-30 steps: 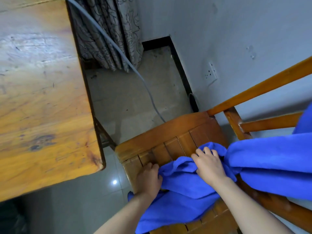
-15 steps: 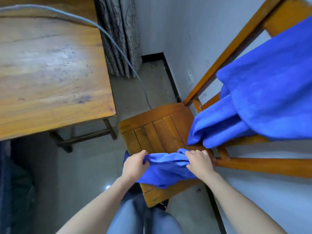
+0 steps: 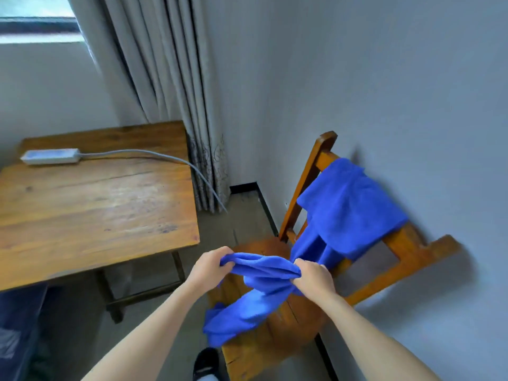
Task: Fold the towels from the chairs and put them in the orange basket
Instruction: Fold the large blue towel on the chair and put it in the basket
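Your left forearm [image 3: 154,323] and right forearm [image 3: 365,325] were bare along all of their visible length, as were your left hand [image 3: 210,266] and right hand [image 3: 313,279]. Between the arms, low in the view, one foot wore a black shoe [image 3: 205,362] with a rounded toe. A pale strip showed just behind it, sock or trim, too blurred to tell.

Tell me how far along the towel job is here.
Done: nothing visibly folded; no orange basket in view. In hand: left hand and right hand grip one bunched blue towel above the chair seat. Left: folding it, plus the second towel draped over the chair back.
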`<action>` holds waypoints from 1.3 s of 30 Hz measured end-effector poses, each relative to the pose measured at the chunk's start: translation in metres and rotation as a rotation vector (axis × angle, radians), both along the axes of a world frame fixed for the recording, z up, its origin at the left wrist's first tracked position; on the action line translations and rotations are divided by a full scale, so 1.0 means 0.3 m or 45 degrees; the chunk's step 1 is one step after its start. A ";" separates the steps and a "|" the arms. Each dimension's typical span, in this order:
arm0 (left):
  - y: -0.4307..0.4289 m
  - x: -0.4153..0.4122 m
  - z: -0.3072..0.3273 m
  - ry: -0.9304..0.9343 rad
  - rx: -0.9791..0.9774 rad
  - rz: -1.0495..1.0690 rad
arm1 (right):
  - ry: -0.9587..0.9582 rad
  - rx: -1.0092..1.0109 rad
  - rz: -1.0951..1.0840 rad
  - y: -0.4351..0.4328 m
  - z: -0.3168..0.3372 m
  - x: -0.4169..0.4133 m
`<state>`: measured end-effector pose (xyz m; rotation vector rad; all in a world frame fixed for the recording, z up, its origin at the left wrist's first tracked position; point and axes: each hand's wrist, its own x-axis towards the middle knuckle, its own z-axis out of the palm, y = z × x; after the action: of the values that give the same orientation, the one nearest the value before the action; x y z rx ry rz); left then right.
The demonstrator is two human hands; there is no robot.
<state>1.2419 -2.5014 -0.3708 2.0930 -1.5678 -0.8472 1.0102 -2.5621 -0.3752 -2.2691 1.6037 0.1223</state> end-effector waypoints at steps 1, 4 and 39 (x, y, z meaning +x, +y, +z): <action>-0.005 0.002 0.028 0.003 -0.017 -0.007 | -0.012 -0.005 -0.010 -0.003 0.027 -0.003; -0.021 0.008 0.128 -0.008 -0.096 -0.046 | -0.057 -0.043 -0.035 -0.014 0.129 -0.004; -0.216 0.421 0.810 -0.495 -0.486 -0.334 | -0.735 -0.554 -0.402 -0.378 0.793 0.135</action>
<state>1.3680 -2.5663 -0.1279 1.8696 -2.0467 -0.1858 1.0505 -2.6754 -0.1374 -2.0091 1.7297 -0.9527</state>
